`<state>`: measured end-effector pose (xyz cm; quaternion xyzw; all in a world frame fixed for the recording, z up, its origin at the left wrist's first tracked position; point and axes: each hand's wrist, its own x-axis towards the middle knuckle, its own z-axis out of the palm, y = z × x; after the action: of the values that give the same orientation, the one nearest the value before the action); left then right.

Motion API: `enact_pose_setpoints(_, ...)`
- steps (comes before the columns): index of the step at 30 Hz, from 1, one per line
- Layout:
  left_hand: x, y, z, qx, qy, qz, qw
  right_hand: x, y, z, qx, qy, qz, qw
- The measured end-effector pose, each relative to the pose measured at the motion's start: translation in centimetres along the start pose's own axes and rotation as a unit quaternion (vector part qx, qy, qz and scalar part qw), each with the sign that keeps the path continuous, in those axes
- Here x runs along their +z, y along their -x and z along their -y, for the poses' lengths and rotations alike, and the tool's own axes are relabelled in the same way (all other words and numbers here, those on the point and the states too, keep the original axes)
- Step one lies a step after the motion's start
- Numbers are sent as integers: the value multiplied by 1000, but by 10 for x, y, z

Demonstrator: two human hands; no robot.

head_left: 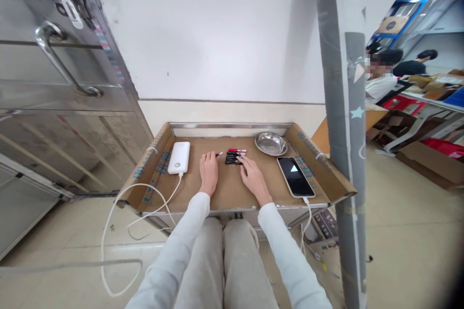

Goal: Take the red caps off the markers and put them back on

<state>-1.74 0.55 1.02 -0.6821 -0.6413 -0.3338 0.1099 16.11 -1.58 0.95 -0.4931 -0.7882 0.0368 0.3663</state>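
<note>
My left hand (209, 172) is closed around a slim marker, whose pale end (219, 153) sticks out to the right of the fingers; the rest of it is hidden. Just right of it, several black markers (232, 158) lie side by side on the cardboard, with a red marker (236, 150) along their far side. My right hand (253, 178) rests at the right ends of the black markers. Its fingertips touch or nearly touch them, and its thumb and fingers are apart.
Brown cardboard (232, 193) lines the raised-edge table. A white power bank (179, 158) with a cable lies left, a plugged-in phone (296, 177) right, and a round metal dish (271, 144) behind it. A wrapped grey pole (344, 106) stands right. People sit farther back.
</note>
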Motion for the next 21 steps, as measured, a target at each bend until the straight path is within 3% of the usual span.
enact_pose_setpoints(5,10,-1,3,-32,-16,21,999,2,1,-4,32,103,-3,994)
enact_pose_setpoints(8,7,1,-2,45,48,24,998,1,0,-4,30,130,-1,991)
enact_pose_setpoints(12,3,8,-6,171,153,97,968,3,-1,-7,33,135,5,990)
enact_pose_setpoints(21,12,8,-5,131,217,157,955,9,-1,-13,10,94,36,995)
